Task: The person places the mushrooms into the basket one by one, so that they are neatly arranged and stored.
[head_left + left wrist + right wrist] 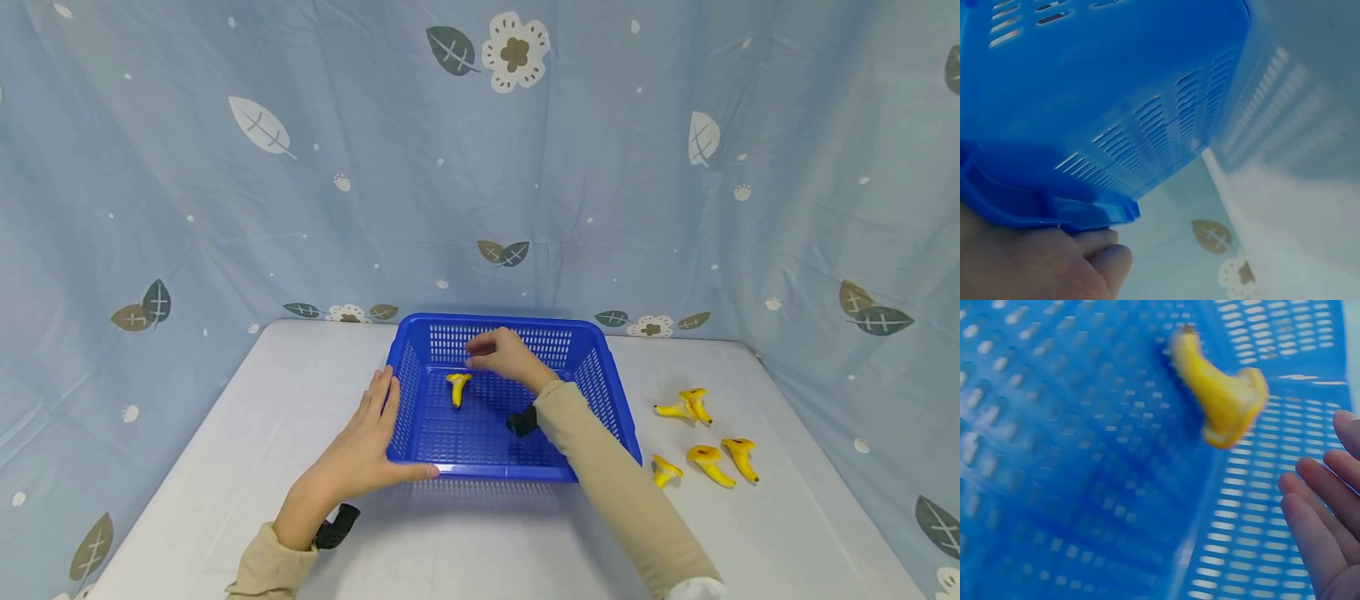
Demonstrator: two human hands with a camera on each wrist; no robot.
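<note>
A yellow chanterelle mushroom lies in the blue plastic basket, on its slotted floor towards the left back. Over the basket's inside, just right of that mushroom, hovers my right hand, its fingers parted and nothing between them. The right wrist view shows the same mushroom with its stem pointing away from the fingertips. My left hand rests at the basket's front left corner, fingers straight along the left rim and thumb on the front rim. From below, the left wrist view catches that hand against the rim.
Several more yellow chanterelles lie on the white tablecloth right of the basket, two of them touching. A blue curtain with leaves and flowers hangs behind the table. Dark wrist devices sit at both wrists.
</note>
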